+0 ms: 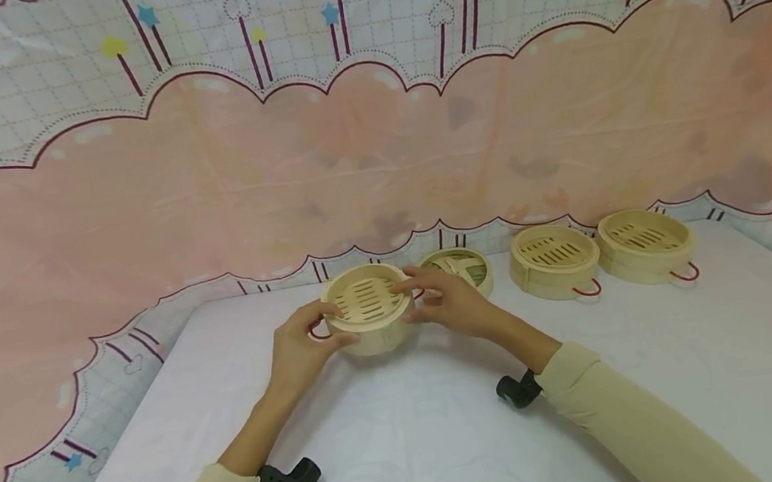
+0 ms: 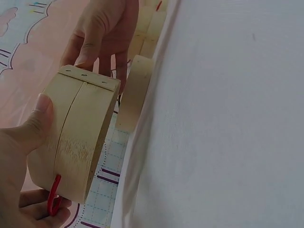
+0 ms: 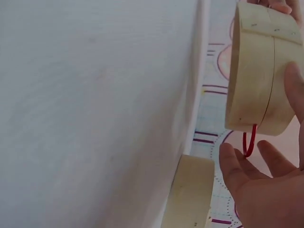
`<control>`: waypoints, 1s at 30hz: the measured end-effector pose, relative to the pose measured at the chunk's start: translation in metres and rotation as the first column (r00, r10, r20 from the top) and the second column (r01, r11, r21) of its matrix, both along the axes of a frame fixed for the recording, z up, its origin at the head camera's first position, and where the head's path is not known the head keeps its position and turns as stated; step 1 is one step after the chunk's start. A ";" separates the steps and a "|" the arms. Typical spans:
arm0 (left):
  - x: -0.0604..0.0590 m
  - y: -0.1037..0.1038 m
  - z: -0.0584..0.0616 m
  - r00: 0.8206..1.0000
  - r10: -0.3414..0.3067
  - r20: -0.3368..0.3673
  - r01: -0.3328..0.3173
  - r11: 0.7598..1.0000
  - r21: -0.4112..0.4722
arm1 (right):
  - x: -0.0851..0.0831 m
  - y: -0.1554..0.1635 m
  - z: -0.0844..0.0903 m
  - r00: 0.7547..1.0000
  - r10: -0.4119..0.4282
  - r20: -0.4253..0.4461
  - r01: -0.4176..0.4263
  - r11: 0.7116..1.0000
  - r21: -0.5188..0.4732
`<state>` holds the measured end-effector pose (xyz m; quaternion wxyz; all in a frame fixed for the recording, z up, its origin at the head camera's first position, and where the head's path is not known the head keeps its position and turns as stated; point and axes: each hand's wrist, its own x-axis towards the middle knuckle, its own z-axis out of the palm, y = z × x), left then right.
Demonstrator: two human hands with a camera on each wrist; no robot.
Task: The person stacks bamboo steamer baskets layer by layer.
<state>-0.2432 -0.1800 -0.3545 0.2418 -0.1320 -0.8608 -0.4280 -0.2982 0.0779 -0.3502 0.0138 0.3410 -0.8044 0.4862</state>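
Both hands hold a round bamboo steamer basket (image 1: pixel 368 307) above the white table, its slotted face up. My left hand (image 1: pixel 301 348) grips its left side, with the thumb on the wall and fingers near a red loop (image 2: pixel 54 202). On the opposite side, my right hand (image 1: pixel 455 305) has fingers at the upper rim. In the right wrist view, that thumb lies along the wall, and other fingers spread close to a second red loop (image 3: pixel 250 142). Just behind the right hand sits a shallow round bamboo piece (image 1: pixel 480 271) with a woven top and crossed strips, partly hidden.
Two more slotted bamboo steamer baskets (image 1: pixel 553 261) (image 1: pixel 647 245) with red loops stand side by side at the table's back right. A white cloth covers the table (image 1: pixel 411 447). Behind it hangs a printed fabric backdrop (image 1: pixel 263 184).
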 end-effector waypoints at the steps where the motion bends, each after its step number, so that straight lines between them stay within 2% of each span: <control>1: 0.001 0.000 0.000 1.000 -0.006 0.001 0.006 1.000 0.001 | 0.000 0.001 -0.001 1.000 0.001 0.007 -0.001 1.000 0.001; 8: 0.007 0.002 -0.003 0.998 -0.060 0.006 0.060 0.998 0.006 | 0.003 0.008 -0.003 1.000 -0.025 0.009 0.024 0.997 0.078; 19: 0.014 0.008 -0.005 0.995 -0.096 0.031 0.095 0.995 0.031 | 0.013 0.019 -0.003 0.999 -0.020 0.033 0.018 0.998 0.066; 30: 0.028 0.016 -0.006 0.988 -0.150 0.035 0.148 0.988 0.050 | 0.032 0.029 0.001 0.999 -0.028 -0.036 0.031 0.994 0.106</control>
